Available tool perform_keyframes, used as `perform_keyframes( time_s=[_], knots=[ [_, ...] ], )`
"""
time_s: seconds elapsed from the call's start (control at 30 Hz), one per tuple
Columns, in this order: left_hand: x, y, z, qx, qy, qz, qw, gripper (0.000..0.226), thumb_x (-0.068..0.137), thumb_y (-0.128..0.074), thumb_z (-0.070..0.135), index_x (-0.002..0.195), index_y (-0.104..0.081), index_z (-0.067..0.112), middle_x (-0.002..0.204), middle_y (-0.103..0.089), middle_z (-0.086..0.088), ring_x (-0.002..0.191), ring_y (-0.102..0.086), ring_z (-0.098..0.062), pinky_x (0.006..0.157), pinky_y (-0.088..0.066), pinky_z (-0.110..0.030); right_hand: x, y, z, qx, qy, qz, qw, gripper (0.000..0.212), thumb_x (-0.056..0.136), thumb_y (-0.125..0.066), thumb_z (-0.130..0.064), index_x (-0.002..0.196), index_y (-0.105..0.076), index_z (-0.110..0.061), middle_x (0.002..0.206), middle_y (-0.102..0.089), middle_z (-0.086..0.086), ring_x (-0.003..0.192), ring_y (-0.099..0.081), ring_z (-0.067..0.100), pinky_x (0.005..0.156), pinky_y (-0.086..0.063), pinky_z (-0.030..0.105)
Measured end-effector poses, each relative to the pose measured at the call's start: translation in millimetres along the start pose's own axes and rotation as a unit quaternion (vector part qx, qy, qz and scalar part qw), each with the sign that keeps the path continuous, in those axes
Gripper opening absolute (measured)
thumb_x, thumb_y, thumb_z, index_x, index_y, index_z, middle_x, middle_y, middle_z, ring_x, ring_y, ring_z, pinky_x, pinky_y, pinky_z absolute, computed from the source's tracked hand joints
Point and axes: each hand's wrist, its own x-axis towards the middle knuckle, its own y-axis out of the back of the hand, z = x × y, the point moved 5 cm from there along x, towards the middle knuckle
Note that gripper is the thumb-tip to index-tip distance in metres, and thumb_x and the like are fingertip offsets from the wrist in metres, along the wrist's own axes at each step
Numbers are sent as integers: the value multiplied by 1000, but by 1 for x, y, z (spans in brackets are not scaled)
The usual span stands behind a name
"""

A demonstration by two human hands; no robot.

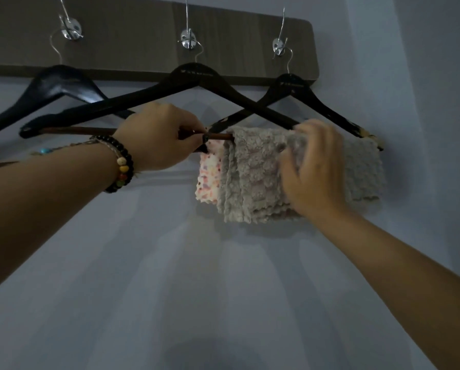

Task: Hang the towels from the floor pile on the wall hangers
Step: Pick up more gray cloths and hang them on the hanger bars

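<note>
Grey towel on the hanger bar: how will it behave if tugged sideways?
The grey towel is probably floppy: it drapes over the bar in soft folds. Its fluffy pile may drag on the bar rather than glide, so it would likely bunch. The middle hanger hangs from one hook, so it would probably swing unless the left hand steadies it.

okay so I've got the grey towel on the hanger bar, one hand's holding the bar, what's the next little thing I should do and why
Probably slide the grey towel leftward along the bar with your right hand. It hangs bunched at the right end, crowding the spotted towel, while the bar's left stretch is bare. Your left hand already steadies the bar.
</note>
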Motion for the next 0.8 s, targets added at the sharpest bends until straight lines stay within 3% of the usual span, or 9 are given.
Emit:
perform_keyframes(
  time_s=[0.07,0.13,0.2,0.37,0.5,0.67,0.8],
  knots=[
    [-2,0,3,0,2,17,1000,21,95,-55,30,110,-69,24,75,-60,11,65,-55,-8,56,-43,-26,-2,7,28,92,-182,4,979,35,90,-55,-25,120,-47,-11,118,-47,2,103,-48,17,79,-37,23],
    [-2,2,8,-6,-1,28,1000,20,95,-55,28,109,-70,23,75,-61,11,65,-55,-7,58,-44,-26,-12,-2,55,234,-354,-67,903,34,86,-61,-30,114,-52,-13,110,-57,0,90,-57,14,67,-43,25],
    [0,3,13,-5,-1,34,999,20,95,-56,27,108,-70,23,80,-65,5,69,-58,-11,65,-52,-35,-22,-5,67,313,-410,-104,850,28,84,-65,-32,102,-61,-11,97,-68,6,83,-66,21,69,-54,32],
    [2,1,17,39,20,21,999,22,95,-54,32,109,-70,26,82,-66,2,72,-60,-17,68,-56,-42,-34,6,72,341,-398,-89,847,13,90,-64,-21,100,-65,-13,87,-69,0,77,-67,14,58,-50,24],
    [-2,5,24,64,29,20,997,23,95,-53,33,109,-70,27,84,-67,0,73,-61,-21,68,-56,-43,-42,15,74,286,-402,-110,863,27,86,-68,-27,110,-60,-16,96,-66,-2,82,-62,12,68,-51,30],
    [-19,12,39,66,24,13,997,29,94,-52,31,119,-64,23,107,-67,-4,94,-62,-25,80,-55,-45,-46,56,55,203,-344,-134,907,30,89,-63,-19,118,-56,-17,97,-58,-9,76,-52,-3,59,-38,16],
    [-44,29,50,56,34,4,998,31,94,-51,30,121,-63,20,114,-66,-4,101,-62,-24,85,-53,-44,-51,84,16,188,-289,-200,917,34,90,-62,-20,122,-53,-18,112,-58,-6,98,-56,8,74,-41,16]
  ],
)
